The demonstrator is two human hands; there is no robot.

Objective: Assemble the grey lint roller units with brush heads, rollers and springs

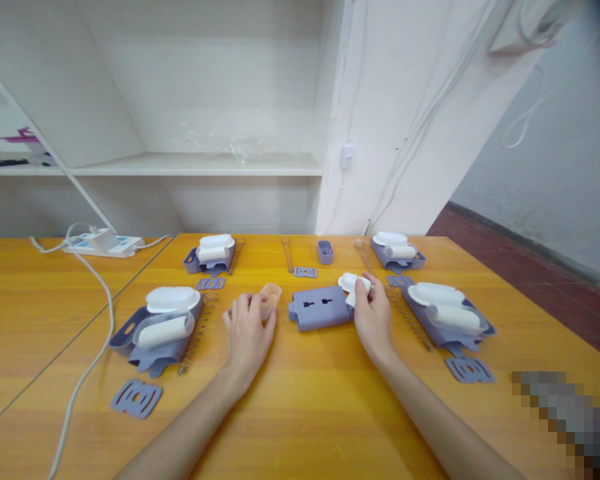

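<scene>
My left hand (pixel 247 330) rests on the table with its fingers curled over a translucent, peach-tinted plastic piece (pixel 271 292). My right hand (pixel 374 317) is closed, thumb and fingers, on a small white plastic part (pixel 349 281) whose far side the fingers hide. Between the hands lies a grey-purple plastic housing (pixel 321 310) with two dark keyhole-like slots facing up. Its right end is close to the white part; whether they touch I cannot tell. Behind it are a small grey-purple cup (pixel 325 252), a flat slotted plate (pixel 305 272) and a coil spring (pixel 287 255).
Similar sets of housings, white lids and rolls stand at front left (pixel 167 327), back left (pixel 215 253), back right (pixel 395 250) and front right (pixel 450 313), with springs and slotted plates beside them. A white cable (pixel 111 313) runs from a power strip (pixel 105 243) at left.
</scene>
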